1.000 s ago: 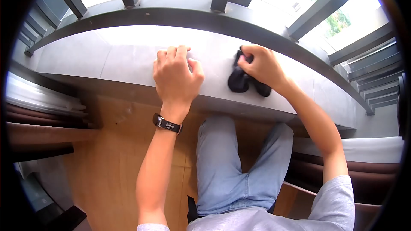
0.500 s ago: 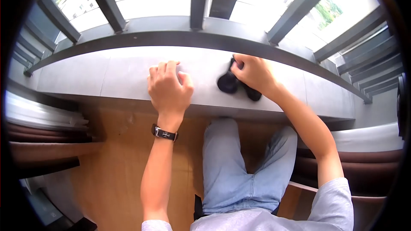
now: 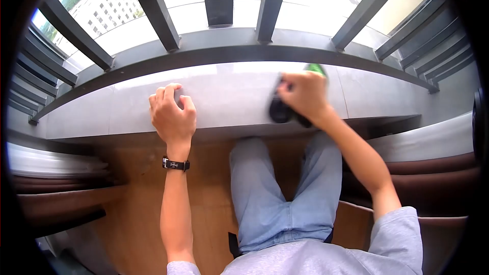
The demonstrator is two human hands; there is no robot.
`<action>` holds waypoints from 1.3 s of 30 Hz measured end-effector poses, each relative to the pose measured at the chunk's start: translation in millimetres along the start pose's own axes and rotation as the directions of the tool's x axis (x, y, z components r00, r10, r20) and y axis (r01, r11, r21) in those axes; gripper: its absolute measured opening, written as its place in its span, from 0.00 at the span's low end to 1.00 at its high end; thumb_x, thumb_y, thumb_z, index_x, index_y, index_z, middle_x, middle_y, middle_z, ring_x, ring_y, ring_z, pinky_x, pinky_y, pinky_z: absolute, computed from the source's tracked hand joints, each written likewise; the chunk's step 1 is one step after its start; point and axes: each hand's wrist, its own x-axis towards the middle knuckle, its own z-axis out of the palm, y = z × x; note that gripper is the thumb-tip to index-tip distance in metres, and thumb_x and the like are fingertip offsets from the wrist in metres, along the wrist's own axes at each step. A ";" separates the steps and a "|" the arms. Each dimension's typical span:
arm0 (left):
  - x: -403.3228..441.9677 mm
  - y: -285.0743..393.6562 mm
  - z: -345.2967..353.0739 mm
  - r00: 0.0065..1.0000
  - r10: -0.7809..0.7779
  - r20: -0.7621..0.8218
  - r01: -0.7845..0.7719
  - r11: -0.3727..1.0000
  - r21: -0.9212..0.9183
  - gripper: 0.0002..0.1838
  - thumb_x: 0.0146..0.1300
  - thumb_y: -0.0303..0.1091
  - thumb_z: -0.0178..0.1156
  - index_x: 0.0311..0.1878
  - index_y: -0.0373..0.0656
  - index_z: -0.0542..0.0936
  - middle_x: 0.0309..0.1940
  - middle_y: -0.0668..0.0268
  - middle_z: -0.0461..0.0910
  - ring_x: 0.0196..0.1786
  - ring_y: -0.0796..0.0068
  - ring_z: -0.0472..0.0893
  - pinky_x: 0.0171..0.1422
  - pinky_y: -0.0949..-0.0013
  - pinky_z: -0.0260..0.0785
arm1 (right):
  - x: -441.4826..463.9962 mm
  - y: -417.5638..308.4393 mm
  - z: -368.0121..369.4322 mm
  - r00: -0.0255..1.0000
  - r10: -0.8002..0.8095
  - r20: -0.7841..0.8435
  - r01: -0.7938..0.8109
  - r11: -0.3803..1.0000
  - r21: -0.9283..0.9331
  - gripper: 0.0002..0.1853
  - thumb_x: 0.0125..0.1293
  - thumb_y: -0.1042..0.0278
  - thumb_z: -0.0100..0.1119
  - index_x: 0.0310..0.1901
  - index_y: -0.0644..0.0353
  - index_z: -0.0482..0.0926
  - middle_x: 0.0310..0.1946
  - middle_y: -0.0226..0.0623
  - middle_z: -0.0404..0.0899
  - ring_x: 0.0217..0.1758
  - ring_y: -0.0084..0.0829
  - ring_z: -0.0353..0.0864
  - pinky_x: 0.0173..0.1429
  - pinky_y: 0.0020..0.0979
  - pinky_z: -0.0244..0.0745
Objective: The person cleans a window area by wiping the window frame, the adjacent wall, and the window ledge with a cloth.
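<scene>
The right hand is gripping a black-and-green object over the grey tiled ledge. Leftward, the left hand is curling, contents unclear.

The bare left hand curls loosely, thumb apart, its forearm straight. To the right, the bare right hand is clenched, elbow bent outward.

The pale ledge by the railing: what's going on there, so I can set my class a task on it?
A person's right grip holds a blurred black item at the pale ledge, with a green patch showing beside the fingers. The left grip is loosely curled farther left; whether it holds or touches anything is unclear.
</scene>
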 end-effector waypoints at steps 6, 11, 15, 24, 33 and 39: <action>-0.3 -6.2 1.3 0.998 0.055 -0.006 -0.055 0.998 -0.037 0.12 0.58 0.28 0.56 0.44 0.46 0.83 0.44 0.66 0.82 0.51 0.59 0.77 0.56 0.58 0.72 | 13.1 -51.9 19.6 0.984 -0.172 0.037 0.163 0.970 0.182 0.08 0.54 0.67 0.61 0.20 0.57 0.77 0.20 0.43 0.80 0.27 0.47 0.83 0.34 0.43 0.77; 0.3 3.0 -1.2 0.999 -0.018 0.026 0.018 0.999 0.028 0.12 0.58 0.28 0.56 0.44 0.46 0.83 0.44 0.66 0.82 0.51 0.59 0.77 0.57 0.58 0.72 | -5.6 -24.1 -10.4 0.987 -0.092 0.130 0.075 0.989 0.125 0.08 0.53 0.70 0.59 0.19 0.59 0.75 0.18 0.42 0.77 0.24 0.46 0.80 0.31 0.44 0.72; 1.4 1.6 -0.8 1.000 -0.015 0.017 0.014 0.999 0.033 0.12 0.58 0.28 0.56 0.45 0.46 0.83 0.43 0.66 0.82 0.51 0.59 0.77 0.57 0.58 0.72 | 16.2 -42.0 12.3 0.991 -0.110 0.079 0.101 0.989 0.110 0.08 0.53 0.70 0.59 0.20 0.59 0.74 0.18 0.42 0.77 0.24 0.47 0.79 0.31 0.44 0.72; 0.5 0.4 0.9 1.000 0.001 -0.029 -0.002 1.000 -0.028 0.13 0.54 0.29 0.57 0.43 0.46 0.84 0.41 0.65 0.81 0.49 0.58 0.78 0.54 0.57 0.74 | 43.9 -36.7 34.4 0.997 -0.069 0.029 0.066 0.994 0.087 0.07 0.52 0.68 0.61 0.21 0.59 0.77 0.17 0.44 0.76 0.23 0.48 0.79 0.30 0.43 0.72; 1.2 1.8 -0.6 1.000 -0.016 -0.027 0.015 1.000 -0.024 0.12 0.54 0.29 0.57 0.42 0.46 0.84 0.40 0.66 0.81 0.48 0.59 0.78 0.52 0.58 0.73 | 7.7 -67.4 8.7 0.975 -0.142 0.169 0.113 0.979 0.171 0.08 0.50 0.71 0.60 0.19 0.59 0.72 0.17 0.40 0.75 0.24 0.46 0.78 0.31 0.43 0.71; 1.4 0.1 -1.1 1.000 -0.007 -0.019 0.006 1.000 -0.021 0.12 0.53 0.29 0.58 0.42 0.46 0.84 0.40 0.66 0.81 0.48 0.59 0.78 0.52 0.57 0.74 | 17.1 -80.7 23.2 0.981 -0.179 0.079 0.158 0.963 0.220 0.09 0.52 0.71 0.60 0.20 0.60 0.72 0.19 0.42 0.76 0.26 0.47 0.79 0.34 0.43 0.73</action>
